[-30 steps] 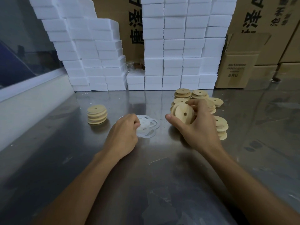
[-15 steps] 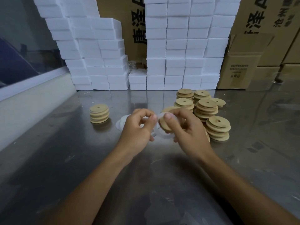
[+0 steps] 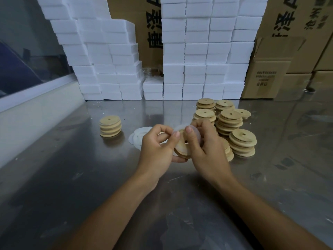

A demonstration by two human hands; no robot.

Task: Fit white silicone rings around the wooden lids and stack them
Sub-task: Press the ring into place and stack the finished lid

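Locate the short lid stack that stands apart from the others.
In the head view, the lone stack stands on the steel table at left, left of the loose rings, before the white boxes.

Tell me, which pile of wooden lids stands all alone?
The short stack left of the hands; every other pile crowds together on the right.

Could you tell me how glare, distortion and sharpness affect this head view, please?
Head view: the steel table shows soft smeared reflections, not harsh glare; wide-angle distortion bows the white foam blocks at the edges; the silicone ring looks hazy and translucent over the wooden lid; lower forearms blur slightly.
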